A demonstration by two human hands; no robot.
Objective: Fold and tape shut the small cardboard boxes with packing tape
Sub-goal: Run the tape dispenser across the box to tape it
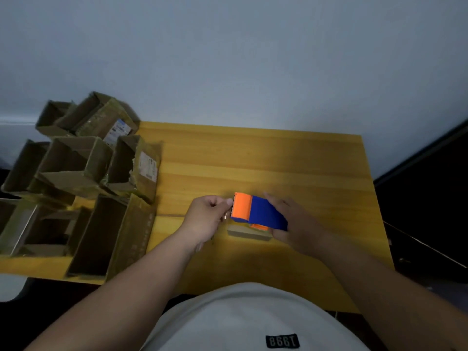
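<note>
We have one small box (249, 234) lying flat on the surface (278, 160), just under our hands, and it looks closed. Our right hand (296, 224) grips the dispenser (258, 211), cutter end pointing left, long axis left-right. Our left hand (209, 214) pinches the tape end. Open boxes (83, 173) left of our left hand remain undone.

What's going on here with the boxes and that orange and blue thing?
A person is taping up cardboard boxes at a yellow table. The right hand holds an orange and blue tape dispenser over a small closed box, while the left hand pinches at its front edge, probably the tape end. A cluster of open boxes sits at the left.
</note>
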